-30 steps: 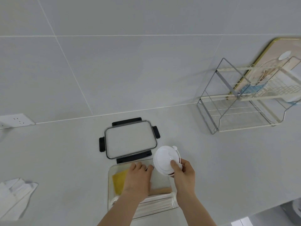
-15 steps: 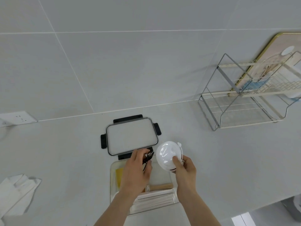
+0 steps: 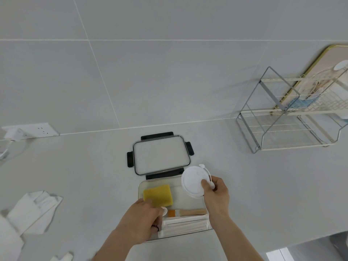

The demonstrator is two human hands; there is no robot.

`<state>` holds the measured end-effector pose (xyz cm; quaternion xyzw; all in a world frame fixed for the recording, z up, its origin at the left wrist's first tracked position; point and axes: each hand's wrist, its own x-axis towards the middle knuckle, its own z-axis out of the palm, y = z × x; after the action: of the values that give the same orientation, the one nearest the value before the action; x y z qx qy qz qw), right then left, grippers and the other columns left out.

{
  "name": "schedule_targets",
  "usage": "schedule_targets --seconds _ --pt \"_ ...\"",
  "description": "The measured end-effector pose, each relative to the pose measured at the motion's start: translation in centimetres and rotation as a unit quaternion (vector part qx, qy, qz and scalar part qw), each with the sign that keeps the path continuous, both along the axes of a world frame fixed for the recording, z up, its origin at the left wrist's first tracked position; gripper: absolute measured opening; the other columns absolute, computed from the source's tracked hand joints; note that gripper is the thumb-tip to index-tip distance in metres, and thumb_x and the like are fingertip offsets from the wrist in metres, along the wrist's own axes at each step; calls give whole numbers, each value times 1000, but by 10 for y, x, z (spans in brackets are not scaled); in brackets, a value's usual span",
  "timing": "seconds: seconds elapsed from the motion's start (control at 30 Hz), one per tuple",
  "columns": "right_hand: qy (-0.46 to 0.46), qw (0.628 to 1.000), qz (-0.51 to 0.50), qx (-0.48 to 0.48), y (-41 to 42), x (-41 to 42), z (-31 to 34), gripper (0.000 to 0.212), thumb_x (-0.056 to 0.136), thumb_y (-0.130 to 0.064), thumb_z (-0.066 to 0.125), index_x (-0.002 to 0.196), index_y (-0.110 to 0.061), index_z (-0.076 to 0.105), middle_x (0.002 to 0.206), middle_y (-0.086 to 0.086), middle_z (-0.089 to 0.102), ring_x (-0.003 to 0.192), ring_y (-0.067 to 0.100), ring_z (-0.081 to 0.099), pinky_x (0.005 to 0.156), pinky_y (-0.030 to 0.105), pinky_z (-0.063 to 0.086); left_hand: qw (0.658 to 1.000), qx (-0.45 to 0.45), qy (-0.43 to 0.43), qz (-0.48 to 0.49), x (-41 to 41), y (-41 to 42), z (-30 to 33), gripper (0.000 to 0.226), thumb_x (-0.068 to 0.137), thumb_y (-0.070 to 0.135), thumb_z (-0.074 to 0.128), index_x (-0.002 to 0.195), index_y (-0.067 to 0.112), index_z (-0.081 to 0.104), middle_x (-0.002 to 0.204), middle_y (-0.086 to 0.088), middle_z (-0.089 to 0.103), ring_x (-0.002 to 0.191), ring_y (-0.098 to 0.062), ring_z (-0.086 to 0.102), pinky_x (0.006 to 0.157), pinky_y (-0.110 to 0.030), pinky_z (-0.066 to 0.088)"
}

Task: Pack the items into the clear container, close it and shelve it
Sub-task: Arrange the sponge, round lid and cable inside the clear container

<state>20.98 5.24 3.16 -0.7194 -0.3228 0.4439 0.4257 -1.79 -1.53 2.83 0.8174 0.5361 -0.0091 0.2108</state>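
White cloths (image 3: 32, 210) lie far left on the tabletop (image 3: 263, 185). The left hand (image 3: 141, 221) is curled at the clear container (image 3: 140, 187)'s near-left corner, gripping something small and dark I can't make out. Inside sit a yellow sponge (image 3: 158, 194), a brush (image 3: 188, 212) and wrapped chopsticks (image 3: 185, 224). The lid (image 3: 160, 154) lies just behind. The right hand (image 3: 216, 194) pinches a white round cap (image 3: 193, 182). The wire rack (image 3: 293, 117) stands far right.

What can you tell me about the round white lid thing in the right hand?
The round white lid looks like thin moulded plastic, a disc with a raised rim and shallow embossing on top. A small tab sticks out at its far edge, joined to a thin white strap curving down its right side. The right hand pinches its near right edge, thumb on top, holding it tilted over the far right corner of the clear container.
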Motion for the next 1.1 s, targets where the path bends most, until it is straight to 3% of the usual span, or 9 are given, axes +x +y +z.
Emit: schedule_targets --seconds 0.1,0.27,0.4,0.5,0.67,0.87,0.97,1.03,1.1 --pt "-21 1000 11 4 0 -1 0 15 91 -13 67 102 -23 66 94 -3 70 86 12 64 67 26 47 999 -12 44 -11 1 -1 -4 14 77 19 63 88 27 61 87 6 70 93 -17 53 75 -24 30" --pt "-68 997 43 19 -3 -3 -2 15 90 -12 66 101 -23 66 92 -4 70 83 9 65 65 24 47 996 71 -8 53 1 2 -9 21 76 34 68 78 31 47 76 14 59 75 -12 53 69 -24 39" --pt "-158 980 108 53 -8 -6 -6 17 88 -9 67 99 -22 68 93 -5 70 86 17 66 71 30 53 992 113 6 52 4 18 -11 30 82 41 59 109 29 55 111 10 55 105 -18 49 96 -32 40" --pt "-293 935 188 66 -12 -11 -12 19 87 -8 67 101 -22 68 98 -6 69 90 20 64 71 33 52 993 99 34 45 6 19 -17 39 81 43 60 117 30 58 124 9 57 116 -22 50 109 -37 30" --pt "-492 817 300 10 -5 -22 -13 35 92 -12 59 125 -21 53 113 -3 65 105 18 59 72 28 49 992 104 13 77 -1 8 -30 39 79 42 65 117 33 58 122 11 58 110 -20 55 98 -30 29" --pt "-508 791 341 -6 4 -30 -14 75 74 4 73 136 -15 36 137 7 42 110 23 56 78 29 56 991 101 13 87 1 4 -33 35 89 43 53 123 35 54 129 12 55 116 -19 51 95 -33 43" --pt "-515 781 350 49 -3 -33 -15 70 62 4 79 126 -12 53 137 13 51 122 31 55 97 37 53 990 107 19 91 2 4 -32 36 91 44 48 125 35 54 132 11 55 120 -20 50 96 -34 44" --pt "-525 764 366 87 -10 -28 -18 60 58 -7 85 114 -13 64 123 10 63 117 32 60 96 41 55 990 109 28 90 4 4 -30 38 91 45 42 125 33 57 134 11 57 123 -20 52 97 -34 44" --pt "-518 739 420 92 -17 -23 -22 42 77 -25 78 115 -18 65 123 4 64 116 28 60 94 38 54 990 104 37 91 5 4 -27 41 91 44 40 125 31 59 133 10 59 123 -20 54 97 -34 42"
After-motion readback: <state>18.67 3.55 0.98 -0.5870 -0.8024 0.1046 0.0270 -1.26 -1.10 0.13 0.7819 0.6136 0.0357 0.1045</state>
